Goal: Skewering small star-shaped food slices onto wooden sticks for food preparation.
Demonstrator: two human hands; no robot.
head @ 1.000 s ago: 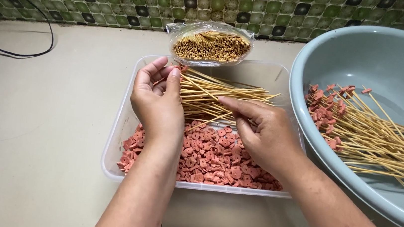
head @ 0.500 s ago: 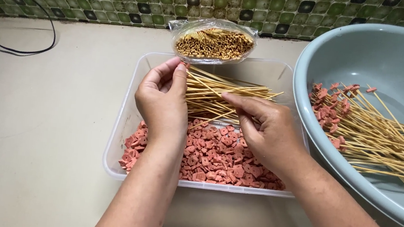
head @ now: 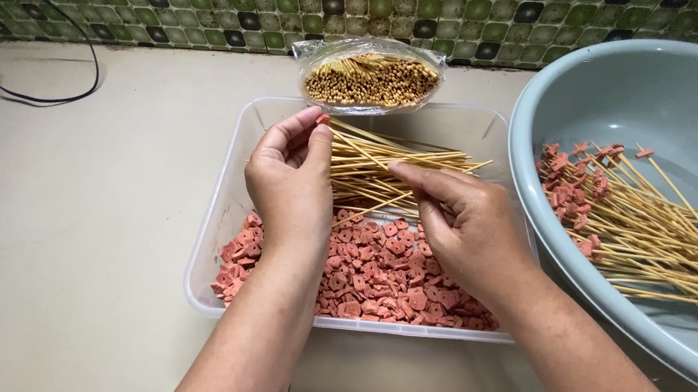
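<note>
1. A thin black cord (head: 43,60) curls on the smooth tan counter (head: 61,218).
2. My left hand (head: 289,185) pinches a small pink meat piece (head: 322,119) at its fingertips.
3. My right hand (head: 467,226) pinches a thin wooden stick (head: 369,208) over the clear plastic tray (head: 215,234) of flat pink bits.
4. A crinkly clear bag (head: 372,77) of sticks sits behind.
5. The round grey bowl (head: 680,92) holds finished sticks.

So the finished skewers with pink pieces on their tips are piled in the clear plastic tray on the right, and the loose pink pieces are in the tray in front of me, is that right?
Not quite. The head view shows the finished skewers piled in a grey-blue basin on the right, not a clear tray. The loose pink pieces do lie in the clear plastic tray in front of you.
</note>
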